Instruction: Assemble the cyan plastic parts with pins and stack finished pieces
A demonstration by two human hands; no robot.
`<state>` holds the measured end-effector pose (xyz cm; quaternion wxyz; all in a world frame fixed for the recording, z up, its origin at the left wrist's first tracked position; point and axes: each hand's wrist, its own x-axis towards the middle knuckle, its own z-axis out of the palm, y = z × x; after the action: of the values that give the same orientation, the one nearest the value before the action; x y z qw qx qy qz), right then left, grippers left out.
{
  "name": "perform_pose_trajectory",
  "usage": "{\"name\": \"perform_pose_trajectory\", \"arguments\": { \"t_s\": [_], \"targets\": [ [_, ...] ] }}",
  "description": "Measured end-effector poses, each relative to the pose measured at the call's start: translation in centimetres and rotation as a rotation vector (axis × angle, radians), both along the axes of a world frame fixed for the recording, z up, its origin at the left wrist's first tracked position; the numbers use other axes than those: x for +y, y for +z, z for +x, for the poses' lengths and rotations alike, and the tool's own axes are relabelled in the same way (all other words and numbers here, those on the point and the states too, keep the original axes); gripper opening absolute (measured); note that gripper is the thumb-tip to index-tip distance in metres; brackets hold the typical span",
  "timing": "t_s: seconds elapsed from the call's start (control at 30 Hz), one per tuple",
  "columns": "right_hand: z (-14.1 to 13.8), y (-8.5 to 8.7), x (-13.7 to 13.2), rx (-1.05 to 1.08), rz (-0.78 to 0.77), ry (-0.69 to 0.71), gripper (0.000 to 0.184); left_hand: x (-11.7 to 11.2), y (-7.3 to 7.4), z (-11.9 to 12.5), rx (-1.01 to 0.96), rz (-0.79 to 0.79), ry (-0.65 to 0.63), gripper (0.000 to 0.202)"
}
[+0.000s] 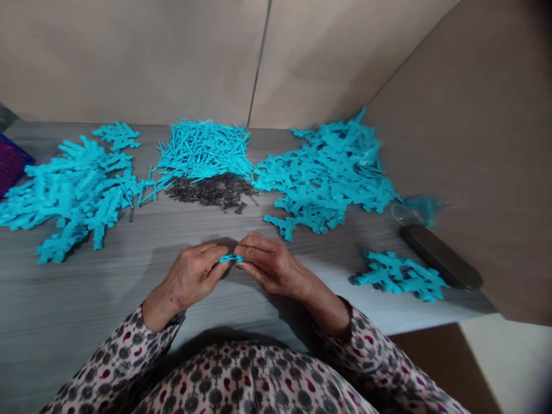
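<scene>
My left hand and my right hand meet over the near middle of the table, fingers pinched together. Between the fingertips shows a small turquoise plastic part, gripped from both sides; most of it is covered, so its full shape cannot be made out. Beyond the hands lies a heap of thin turquoise sticks, with a pile of small dark metal springs or pins along its near edge. Flat turquoise gun-shaped pieces are heaped to the right, and thicker turquoise gun-shaped pieces to the left.
Several turquoise gun-shaped pieces with dark tips lie at the right, beside a long dark case. A wooden panel closes off the back of the grey table, another the right side. A blue-and-red mesh basket stands far left.
</scene>
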<state>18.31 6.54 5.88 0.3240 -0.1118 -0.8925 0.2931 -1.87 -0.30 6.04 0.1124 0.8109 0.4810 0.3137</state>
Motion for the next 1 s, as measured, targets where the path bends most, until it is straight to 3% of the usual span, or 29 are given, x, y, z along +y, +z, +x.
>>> {"name": "perform_pose_trajectory", "arguments": {
  "t_s": [0.3,0.57,0.87,1.0],
  "targets": [
    [0.0,-0.8,0.3,0.048,-0.041,-0.022,0.014,-0.3,-0.1,0.0,-0.090,0.044,-0.011,0.016],
    [0.0,-1.0,0.6,0.088,-0.322,0.012,0.017,-0.6,0.5,0.7,-0.151,0.142,0.021,0.014],
    [0.3,-1.0,-0.2,0.070,-0.430,0.011,0.017,-0.5,1.1,0.2,-0.272,-0.105,-0.045,0.021],
    [-0.1,-0.9,-0.5,0.095,-0.503,0.004,0.022,-0.6,1.3,0.5,-0.307,-0.090,-0.016,0.022]
  ]
}}
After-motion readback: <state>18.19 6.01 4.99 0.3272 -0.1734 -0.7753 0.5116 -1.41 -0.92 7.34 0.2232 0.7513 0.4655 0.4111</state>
